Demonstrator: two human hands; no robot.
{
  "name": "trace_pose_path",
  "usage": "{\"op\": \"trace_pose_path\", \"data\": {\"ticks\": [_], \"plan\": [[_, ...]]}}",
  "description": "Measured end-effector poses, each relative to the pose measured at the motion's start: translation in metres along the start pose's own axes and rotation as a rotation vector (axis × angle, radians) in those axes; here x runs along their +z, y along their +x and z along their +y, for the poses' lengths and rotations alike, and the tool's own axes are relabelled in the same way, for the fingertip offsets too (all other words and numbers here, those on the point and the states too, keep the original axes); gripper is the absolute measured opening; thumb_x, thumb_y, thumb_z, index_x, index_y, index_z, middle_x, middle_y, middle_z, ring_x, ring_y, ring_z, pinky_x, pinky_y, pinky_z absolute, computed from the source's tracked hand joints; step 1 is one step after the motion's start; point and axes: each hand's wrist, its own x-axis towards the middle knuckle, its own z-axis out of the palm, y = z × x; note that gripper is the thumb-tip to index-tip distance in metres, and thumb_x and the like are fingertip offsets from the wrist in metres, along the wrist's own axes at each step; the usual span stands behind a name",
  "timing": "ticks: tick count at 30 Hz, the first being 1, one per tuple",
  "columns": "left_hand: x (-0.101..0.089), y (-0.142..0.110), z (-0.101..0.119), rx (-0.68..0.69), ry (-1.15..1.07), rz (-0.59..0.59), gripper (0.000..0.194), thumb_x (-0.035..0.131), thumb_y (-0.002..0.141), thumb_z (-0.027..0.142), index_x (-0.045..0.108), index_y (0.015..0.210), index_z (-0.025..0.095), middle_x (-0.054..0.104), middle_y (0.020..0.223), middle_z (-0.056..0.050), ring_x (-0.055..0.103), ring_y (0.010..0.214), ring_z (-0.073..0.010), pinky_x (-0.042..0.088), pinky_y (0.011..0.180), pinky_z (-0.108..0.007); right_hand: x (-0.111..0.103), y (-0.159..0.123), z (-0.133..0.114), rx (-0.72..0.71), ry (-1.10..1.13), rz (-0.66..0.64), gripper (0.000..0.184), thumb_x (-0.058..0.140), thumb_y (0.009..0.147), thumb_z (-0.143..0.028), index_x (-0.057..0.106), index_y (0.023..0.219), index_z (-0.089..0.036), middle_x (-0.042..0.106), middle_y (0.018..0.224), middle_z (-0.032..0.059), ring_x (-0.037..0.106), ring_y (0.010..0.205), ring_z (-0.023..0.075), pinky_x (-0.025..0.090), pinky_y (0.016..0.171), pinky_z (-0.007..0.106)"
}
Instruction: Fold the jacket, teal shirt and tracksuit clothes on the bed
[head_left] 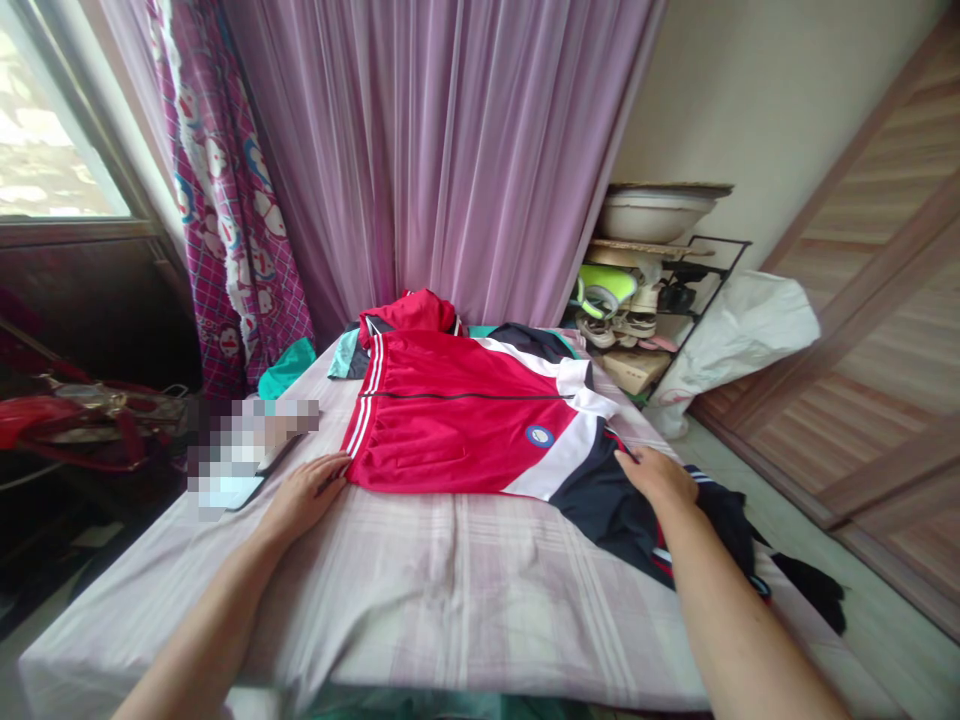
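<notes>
A red, white and navy zip-up track jacket point(457, 440) lies front up on the cloth-covered table, its white collar pointing right and its striped hem to the left. My left hand point(304, 490) is closed on the near corner of that hem. Over at the shoulder, near the collar, my right hand point(656, 475) pinches the navy fabric. The near sleeve runs down to the right, partly covered by my right forearm. A round blue and white badge sits on the chest.
Behind the jacket lies a red garment point(412, 312), with teal and dark clothes beside it. A phone-like object point(244, 493), partly blurred out, rests at the table's left. Dark clothing point(806, 590) hangs by the right edge. Beyond stands a shoe rack point(652, 310) with a white bag point(750, 330).
</notes>
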Motion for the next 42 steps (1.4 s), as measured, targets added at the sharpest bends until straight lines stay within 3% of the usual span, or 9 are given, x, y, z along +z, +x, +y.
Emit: {"op": "trace_pose_path", "data": {"ticks": [5, 10, 14, 20, 27, 32, 37, 42], "plan": [[-0.003, -0.001, 0.002, 0.014, 0.025, -0.03, 0.054, 0.036, 0.091, 0.056, 0.069, 0.116, 0.021, 0.07, 0.125, -0.009, 0.066, 0.115, -0.0252, 0.051, 0.103, -0.04, 0.004, 0.007, -0.009, 0.025, 0.005, -0.024, 0.035, 0.049, 0.09, -0.047, 0.077, 0.102, -0.031, 0.072, 0.119, 0.009, 0.068, 0.104, 0.0292, 0.053, 0.08, 0.038], [-0.002, -0.001, 0.001, 0.014, 0.033, -0.019, 0.058, 0.034, 0.091, 0.061, 0.069, 0.116, 0.022, 0.07, 0.125, -0.009, 0.065, 0.115, -0.026, 0.051, 0.103, -0.041, 0.01, 0.011, -0.005, -0.021, 0.017, 0.005, 0.04, 0.044, 0.092, -0.045, 0.073, 0.113, -0.028, 0.07, 0.121, 0.0121, 0.066, 0.108, 0.0291, 0.052, 0.085, 0.04], [-0.001, 0.0, 0.0, 0.021, 0.04, -0.011, 0.058, 0.033, 0.091, 0.063, 0.07, 0.115, 0.023, 0.071, 0.124, -0.008, 0.066, 0.114, -0.0255, 0.051, 0.103, -0.041, 0.012, 0.024, -0.011, 0.028, 0.018, -0.021, 0.04, 0.049, 0.091, -0.049, 0.074, 0.11, -0.024, 0.069, 0.121, 0.0167, 0.066, 0.109, 0.0334, 0.053, 0.083, 0.045], [-0.004, 0.0, 0.0, 0.022, 0.046, -0.04, 0.059, 0.034, 0.091, 0.061, 0.069, 0.118, 0.021, 0.07, 0.126, -0.009, 0.065, 0.116, -0.0258, 0.05, 0.104, -0.04, 0.015, 0.038, -0.019, 0.049, 0.015, -0.061, 0.038, 0.054, 0.089, -0.033, 0.072, 0.116, -0.015, 0.066, 0.123, 0.0236, 0.064, 0.114, 0.0336, 0.053, 0.086, 0.044], [-0.003, 0.002, -0.004, 0.025, 0.025, -0.043, 0.058, 0.035, 0.091, 0.062, 0.069, 0.117, 0.022, 0.071, 0.125, -0.009, 0.066, 0.115, -0.025, 0.05, 0.104, -0.039, 0.015, 0.032, -0.001, 0.03, 0.045, -0.055, 0.041, 0.047, 0.093, -0.043, 0.072, 0.116, -0.021, 0.069, 0.121, 0.0165, 0.066, 0.109, 0.0289, 0.053, 0.084, 0.038], [-0.003, 0.002, -0.003, 0.027, 0.03, -0.039, 0.057, 0.035, 0.091, 0.061, 0.069, 0.117, 0.022, 0.071, 0.124, -0.009, 0.066, 0.115, -0.0255, 0.051, 0.103, -0.04, 0.009, 0.027, -0.013, -0.02, 0.031, 0.002, 0.043, 0.049, 0.092, -0.049, 0.069, 0.123, -0.028, 0.067, 0.123, 0.0146, 0.064, 0.112, 0.0307, 0.052, 0.087, 0.042], [-0.004, 0.001, -0.001, 0.022, 0.047, -0.04, 0.057, 0.036, 0.091, 0.06, 0.069, 0.118, 0.022, 0.07, 0.126, -0.01, 0.066, 0.116, -0.0261, 0.051, 0.103, -0.04, 0.003, 0.028, -0.029, -0.003, 0.027, -0.042, 0.038, 0.048, 0.092, -0.031, 0.072, 0.119, -0.02, 0.066, 0.126, 0.0178, 0.062, 0.117, 0.0315, 0.051, 0.091, 0.041], [-0.004, 0.001, -0.001, 0.03, 0.054, -0.037, 0.056, 0.036, 0.092, 0.06, 0.069, 0.117, 0.023, 0.071, 0.124, -0.009, 0.066, 0.115, -0.0257, 0.051, 0.103, -0.039, -0.003, 0.026, -0.012, 0.112, 0.052, -0.05, 0.045, 0.038, 0.095, -0.029, 0.067, 0.126, -0.014, 0.065, 0.127, 0.0206, 0.063, 0.114, 0.0338, 0.053, 0.087, 0.044]]}}
